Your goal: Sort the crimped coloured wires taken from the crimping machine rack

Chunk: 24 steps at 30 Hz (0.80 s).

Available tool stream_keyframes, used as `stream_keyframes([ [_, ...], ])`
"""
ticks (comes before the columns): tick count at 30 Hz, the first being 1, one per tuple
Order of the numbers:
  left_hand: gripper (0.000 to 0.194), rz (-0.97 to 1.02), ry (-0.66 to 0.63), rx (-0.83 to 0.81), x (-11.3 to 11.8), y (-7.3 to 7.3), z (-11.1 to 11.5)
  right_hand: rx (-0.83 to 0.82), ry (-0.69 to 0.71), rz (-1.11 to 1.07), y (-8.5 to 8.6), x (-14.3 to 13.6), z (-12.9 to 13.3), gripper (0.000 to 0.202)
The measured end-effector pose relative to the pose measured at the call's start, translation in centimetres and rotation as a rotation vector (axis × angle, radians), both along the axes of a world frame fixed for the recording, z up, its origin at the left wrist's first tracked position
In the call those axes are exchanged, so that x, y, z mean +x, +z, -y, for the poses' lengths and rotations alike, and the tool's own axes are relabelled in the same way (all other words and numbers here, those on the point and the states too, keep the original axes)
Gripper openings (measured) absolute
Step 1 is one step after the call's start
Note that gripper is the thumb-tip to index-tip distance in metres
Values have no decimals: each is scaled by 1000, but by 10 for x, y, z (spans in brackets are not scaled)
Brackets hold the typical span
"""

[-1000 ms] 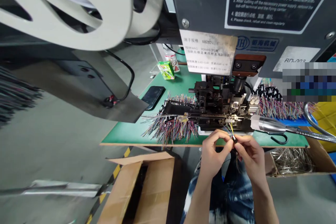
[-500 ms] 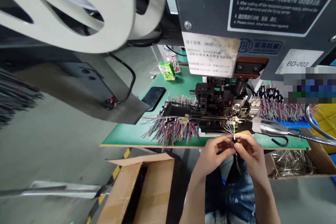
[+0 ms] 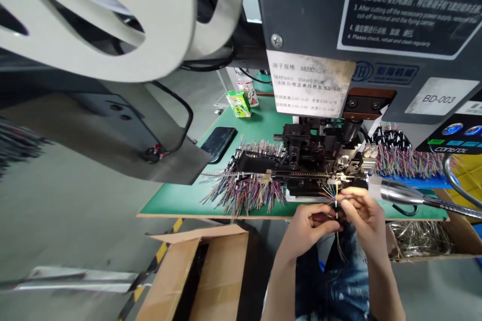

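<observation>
Between my two hands is a short multi-coloured wire harness (image 3: 336,204), its thin wires fanned out upward and a few more hanging below. My left hand (image 3: 314,223) pinches the harness low, near its dark sheath. Higher up, by the base of the fanned wires, the fingers of my right hand (image 3: 359,210) are closed on the same harness. Just beyond the wire tips is the lit working point of a black and metal crimping machine (image 3: 312,150). A metal terminal strip (image 3: 244,174) runs into it from the left.
Bundles of wire harnesses (image 3: 244,195) lie left of the machine, and more (image 3: 406,158) at right on a blue tray. A phone (image 3: 219,144) and green box (image 3: 239,104) sit on the green table (image 3: 169,200). A gooseneck lamp (image 3: 401,190) reaches in. Cardboard boxes (image 3: 222,271) stand below.
My right hand has shifted its grip a little, its fingers drawn slightly up and away from the left. The harness stays in front of the machine. The view has moved slightly.
</observation>
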<state>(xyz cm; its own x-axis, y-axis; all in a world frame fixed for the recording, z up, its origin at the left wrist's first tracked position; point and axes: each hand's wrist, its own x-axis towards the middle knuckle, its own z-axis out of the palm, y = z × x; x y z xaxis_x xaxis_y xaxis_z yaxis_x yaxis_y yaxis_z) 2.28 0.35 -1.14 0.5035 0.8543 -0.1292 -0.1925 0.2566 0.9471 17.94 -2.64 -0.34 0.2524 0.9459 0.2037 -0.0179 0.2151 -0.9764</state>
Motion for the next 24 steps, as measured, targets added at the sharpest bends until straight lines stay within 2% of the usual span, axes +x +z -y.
stream_keyframes([
  [5, 31, -42, 12, 1, 1, 1, 0, 8, -51, 59, 3, -6, -10, 13],
  [19, 31, -94, 156, 89, 9, 2, 0, 13, -132, 7, 5, -15, -16, 16],
  [24, 30, -97, 168, 107, 10, 4, 1, 17, -149, -6, 4, -15, -19, 16],
])
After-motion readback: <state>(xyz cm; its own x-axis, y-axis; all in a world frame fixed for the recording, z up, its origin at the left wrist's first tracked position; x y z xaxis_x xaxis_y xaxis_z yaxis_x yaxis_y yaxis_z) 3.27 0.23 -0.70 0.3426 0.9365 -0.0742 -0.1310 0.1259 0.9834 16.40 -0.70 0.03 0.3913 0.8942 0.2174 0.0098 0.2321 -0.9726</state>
